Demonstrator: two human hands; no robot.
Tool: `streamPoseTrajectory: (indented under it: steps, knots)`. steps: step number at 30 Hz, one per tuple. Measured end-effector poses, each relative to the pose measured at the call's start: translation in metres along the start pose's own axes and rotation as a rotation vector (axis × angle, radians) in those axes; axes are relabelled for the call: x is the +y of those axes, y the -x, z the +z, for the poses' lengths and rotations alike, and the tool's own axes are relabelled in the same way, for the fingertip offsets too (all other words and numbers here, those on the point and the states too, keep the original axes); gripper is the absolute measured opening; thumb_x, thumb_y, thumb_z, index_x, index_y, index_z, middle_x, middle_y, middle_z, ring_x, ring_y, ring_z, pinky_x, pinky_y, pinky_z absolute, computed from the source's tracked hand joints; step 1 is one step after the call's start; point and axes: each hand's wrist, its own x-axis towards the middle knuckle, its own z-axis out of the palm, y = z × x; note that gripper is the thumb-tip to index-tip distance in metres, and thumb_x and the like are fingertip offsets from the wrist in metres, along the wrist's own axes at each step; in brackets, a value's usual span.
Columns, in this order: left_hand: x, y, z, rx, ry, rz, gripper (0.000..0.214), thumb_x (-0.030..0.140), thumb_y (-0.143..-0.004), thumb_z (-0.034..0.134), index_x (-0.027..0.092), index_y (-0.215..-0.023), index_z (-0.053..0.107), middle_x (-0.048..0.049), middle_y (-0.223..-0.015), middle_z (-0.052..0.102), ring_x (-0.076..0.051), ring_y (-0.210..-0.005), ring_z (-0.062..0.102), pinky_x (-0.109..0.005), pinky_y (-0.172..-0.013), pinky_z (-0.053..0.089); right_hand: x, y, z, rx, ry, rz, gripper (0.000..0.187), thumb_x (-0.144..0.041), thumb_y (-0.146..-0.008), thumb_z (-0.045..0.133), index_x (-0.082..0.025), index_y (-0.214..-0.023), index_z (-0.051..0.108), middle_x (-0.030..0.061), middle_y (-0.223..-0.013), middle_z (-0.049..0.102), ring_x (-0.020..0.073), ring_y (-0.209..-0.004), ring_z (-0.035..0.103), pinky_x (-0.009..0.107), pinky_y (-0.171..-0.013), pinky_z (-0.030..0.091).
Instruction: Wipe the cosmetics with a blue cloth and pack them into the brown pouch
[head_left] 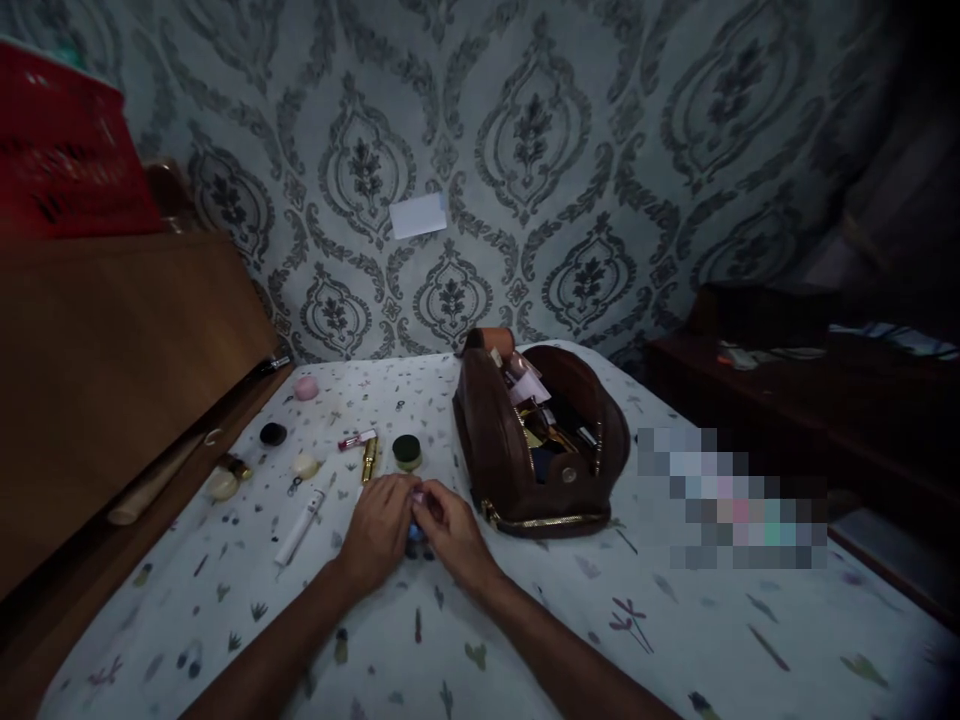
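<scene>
My left hand (379,528) and my right hand (456,535) meet over the cloth, fingers closed around one small thing (415,532). A bit of pale purple shows between the fingertips and blue below; its kind is hidden. Just beyond them stands a green jar with a dark lid (406,452). To the left of my hands lie a gold tube (369,460), a small red-and-white tube (356,440) and a white pen-like stick (301,525). On the right, a brown toiletry bag (495,470) gapes unzipped, packed with cosmetics.
Further left are a cream-coloured round piece (305,464), a black round lid (273,434), a pink round piece (306,387) and a small gold-topped bottle (223,484). A wooden cabinet (127,390) borders the left side. Blurred blocks (735,500) cover an area right of the bag.
</scene>
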Motion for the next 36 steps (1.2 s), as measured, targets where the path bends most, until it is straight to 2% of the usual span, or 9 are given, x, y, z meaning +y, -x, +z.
streamPoseTrajectory:
  steps: [4, 8, 15, 21, 28, 30, 32, 34, 36]
  knots:
    - [-0.007, 0.004, -0.002, -0.017, -0.069, -0.05, 0.028, 0.023, -0.1, 0.033, 0.017, -0.115, 0.056, -0.0113, -0.103, 0.068, -0.025, -0.095, 0.062, -0.044, -0.086, 0.048, -0.004, 0.001, 0.0, -0.024, -0.037, 0.034, 0.025, -0.04, -0.086, 0.055, -0.018, -0.092, 0.064, -0.001, -0.071, 0.056, 0.0134, -0.062, 0.05, 0.023, -0.056, 0.041]
    - [-0.014, 0.002, -0.007, -0.035, -0.069, -0.157, 0.024, 0.021, -0.097, 0.037, 0.019, -0.107, 0.059, -0.0096, -0.102, 0.069, -0.025, -0.096, 0.063, -0.042, -0.086, 0.047, -0.004, 0.001, -0.001, -0.033, -0.075, 0.085, 0.031, -0.046, -0.084, 0.059, -0.018, -0.093, 0.065, -0.0021, -0.067, 0.054, 0.0127, -0.056, 0.049, 0.023, -0.051, 0.04]
    - [-0.032, 0.004, -0.019, 0.001, -0.026, -0.282, 0.021, 0.02, -0.095, 0.04, 0.019, -0.103, 0.059, -0.01, -0.101, 0.07, -0.024, -0.094, 0.064, -0.037, -0.082, 0.049, -0.005, 0.0, 0.001, -0.04, -0.212, 0.19, 0.042, -0.054, -0.078, 0.065, -0.019, -0.1, 0.063, 0.0011, -0.076, 0.064, 0.0167, -0.063, 0.063, 0.024, -0.05, 0.044]
    - [-0.035, 0.003, -0.029, 0.02, 0.094, -0.399, 0.023, 0.026, -0.097, 0.038, 0.02, -0.108, 0.057, -0.002, -0.077, 0.066, -0.019, -0.07, 0.063, -0.03, -0.069, 0.047, -0.011, -0.001, 0.0, -0.024, -0.274, 0.202, 0.045, -0.053, -0.074, 0.07, -0.019, -0.102, 0.064, -0.0002, -0.073, 0.064, 0.0162, -0.062, 0.064, 0.026, -0.054, 0.047]
    - [-0.038, -0.002, -0.03, -0.001, 0.117, -0.443, 0.024, 0.03, -0.097, 0.038, 0.02, -0.1, 0.06, -0.0014, -0.075, 0.066, -0.018, -0.069, 0.061, -0.029, -0.068, 0.046, -0.011, -0.006, -0.003, -0.008, -0.313, 0.234, 0.049, -0.056, -0.068, 0.076, -0.019, -0.099, 0.067, 0.0005, -0.076, 0.066, 0.0156, -0.06, 0.063, 0.028, -0.056, 0.048]
    - [-0.036, -0.002, -0.031, -0.034, 0.082, -0.436, 0.026, 0.033, -0.098, 0.038, 0.02, -0.1, 0.061, -0.003, -0.081, 0.068, -0.019, -0.077, 0.064, -0.03, -0.073, 0.047, -0.009, -0.007, -0.002, 0.004, -0.328, 0.24, 0.051, -0.056, -0.063, 0.08, -0.019, -0.095, 0.067, 0.0002, -0.073, 0.066, 0.0149, -0.058, 0.061, 0.028, -0.055, 0.047]
    - [-0.032, -0.001, -0.034, -0.065, 0.051, -0.424, 0.028, 0.039, -0.098, 0.041, 0.021, -0.105, 0.061, -0.0063, -0.097, 0.069, -0.022, -0.091, 0.064, -0.033, -0.081, 0.048, -0.007, -0.008, -0.002, 0.012, -0.341, 0.254, 0.054, -0.057, -0.06, 0.082, -0.018, -0.094, 0.067, 0.0004, -0.069, 0.066, 0.0153, -0.057, 0.06, 0.028, -0.054, 0.046]
    - [-0.029, 0.0, -0.04, -0.147, 0.031, -0.377, 0.036, 0.047, -0.097, 0.044, 0.022, -0.119, 0.057, -0.0096, -0.116, 0.066, -0.025, -0.106, 0.061, -0.037, -0.086, 0.048, -0.006, -0.009, -0.002, 0.025, -0.345, 0.276, 0.056, -0.057, -0.058, 0.083, -0.017, -0.094, 0.067, 0.0011, -0.066, 0.066, 0.0164, -0.057, 0.06, 0.029, -0.054, 0.046]
    - [-0.028, 0.002, -0.048, -0.27, 0.013, -0.306, 0.054, 0.056, -0.092, 0.048, 0.025, -0.136, 0.046, -0.0127, -0.13, 0.057, -0.029, -0.116, 0.057, -0.039, -0.086, 0.049, -0.006, -0.01, -0.003, 0.049, -0.347, 0.3, 0.057, -0.057, -0.057, 0.084, -0.017, -0.095, 0.068, 0.0016, -0.065, 0.066, 0.0166, -0.056, 0.06, 0.029, -0.053, 0.046]
